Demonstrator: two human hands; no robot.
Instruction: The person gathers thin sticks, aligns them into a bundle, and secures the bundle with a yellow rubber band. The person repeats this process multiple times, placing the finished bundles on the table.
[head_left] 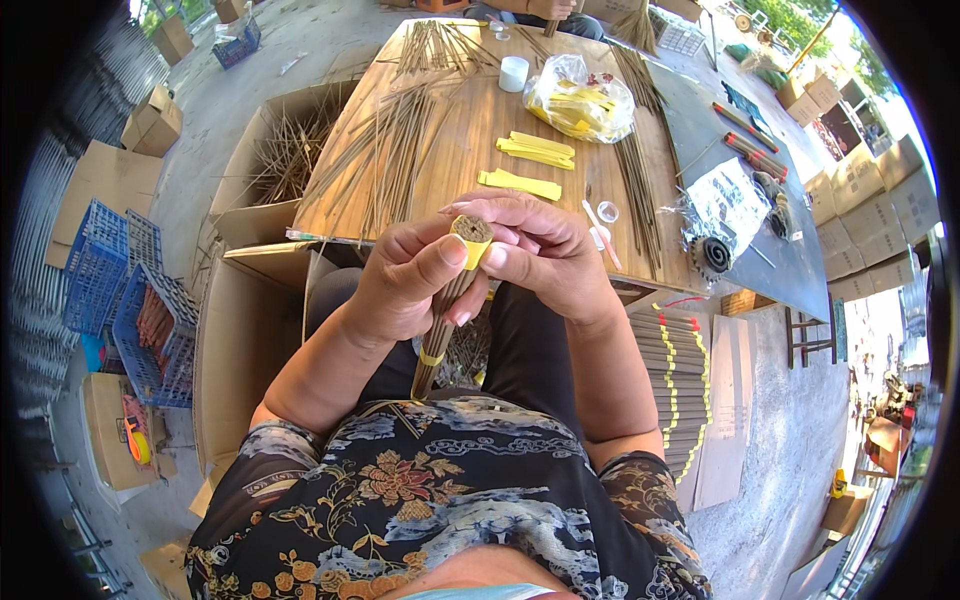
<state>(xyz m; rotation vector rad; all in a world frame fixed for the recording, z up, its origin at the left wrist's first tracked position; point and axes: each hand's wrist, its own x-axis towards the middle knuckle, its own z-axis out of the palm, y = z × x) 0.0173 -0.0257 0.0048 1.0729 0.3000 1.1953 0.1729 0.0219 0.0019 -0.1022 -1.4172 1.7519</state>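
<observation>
Upright before my chest stands a bundle of thin brown sticks (472, 229), which look like incense sticks, its round end facing up. A yellow paper strip (474, 256) wraps around the bundle just below that end. My left hand (402, 275) is closed around the bundle from the left, thumb against the paper. From the right, my right hand (555, 250) pinches the strip's edge between thumb and fingers. A second yellow band (431, 357) circles the bundle lower down. Some of the fingers behind the bundle are hidden.
The wooden table (470, 165) carries loose sticks (392, 135), stacks of yellow strips (536, 150), a plastic bag (580, 98) of strips and a white jar (514, 74). Finished-looking bundles (680, 385) lie at the right. A cardboard box (250, 350) stands left. Another person's hand (553, 9) shows beyond the table.
</observation>
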